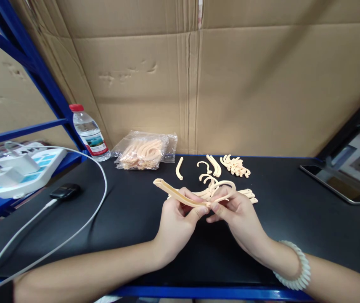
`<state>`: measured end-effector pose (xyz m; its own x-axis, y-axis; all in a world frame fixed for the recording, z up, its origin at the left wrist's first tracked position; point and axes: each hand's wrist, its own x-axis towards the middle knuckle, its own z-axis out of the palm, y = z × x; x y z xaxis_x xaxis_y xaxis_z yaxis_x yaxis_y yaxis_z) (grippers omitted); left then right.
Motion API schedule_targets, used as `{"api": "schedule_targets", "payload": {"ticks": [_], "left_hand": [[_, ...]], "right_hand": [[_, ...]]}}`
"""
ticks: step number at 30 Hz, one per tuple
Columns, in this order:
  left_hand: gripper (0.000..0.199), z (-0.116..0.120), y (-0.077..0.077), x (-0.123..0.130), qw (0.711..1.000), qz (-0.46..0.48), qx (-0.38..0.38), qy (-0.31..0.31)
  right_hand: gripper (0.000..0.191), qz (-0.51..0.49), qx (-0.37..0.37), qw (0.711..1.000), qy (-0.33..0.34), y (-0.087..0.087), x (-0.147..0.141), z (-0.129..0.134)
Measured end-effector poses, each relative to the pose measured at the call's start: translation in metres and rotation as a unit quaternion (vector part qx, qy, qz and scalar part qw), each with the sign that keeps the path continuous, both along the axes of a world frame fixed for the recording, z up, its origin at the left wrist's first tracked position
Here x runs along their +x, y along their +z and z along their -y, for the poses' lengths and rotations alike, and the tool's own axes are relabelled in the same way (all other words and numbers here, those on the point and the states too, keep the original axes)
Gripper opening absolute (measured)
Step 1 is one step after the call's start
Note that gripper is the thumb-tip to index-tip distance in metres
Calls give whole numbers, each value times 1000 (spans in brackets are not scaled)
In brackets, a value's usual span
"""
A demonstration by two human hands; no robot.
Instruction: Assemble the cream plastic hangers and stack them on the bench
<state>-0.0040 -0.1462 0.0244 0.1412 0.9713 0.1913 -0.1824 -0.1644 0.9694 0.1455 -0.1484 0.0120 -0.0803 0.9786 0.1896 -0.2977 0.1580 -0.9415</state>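
"Since both hands meet low in the centre of the frame, what exactly is between them?"

"A long beige piece (175, 193) and a curved hook piece (231, 187), end to end at the fingertips. The left hand (175, 223) is pinched on the long piece, the right hand (241, 214) on the hook piece."

"Why grip so near the join?"

"Probably for control: thumbs beside the meeting point keep both ends steady, while the far end of the long piece points freely to the upper left."

"And just behind the hands?"

"A pile of beige pieces (250, 194), partly hidden. Beyond it lie a single curved piece (179, 169), a loose hook (207, 168), a few long pieces (214, 165) side by side, and a heap of small hooks (235, 165). They look grouped by shape, perhaps for easy picking."

"Farther out?"

"On the dark tabletop (293, 235), a clear bag (142, 151) of similar pieces lies by the cardboard (136, 84), beside a bottle (93, 139). A white cable (105, 185) loops at the left, probably out of the hands' way."
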Motion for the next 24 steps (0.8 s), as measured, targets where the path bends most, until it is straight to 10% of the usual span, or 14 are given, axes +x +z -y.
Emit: {"api": "schedule_targets", "payload": {"ticks": [24], "left_hand": [[26,-11,-1,0,997,-9,-53,-61]], "right_hand": [[33,55,-47,997,17,19,19,-14]]}}
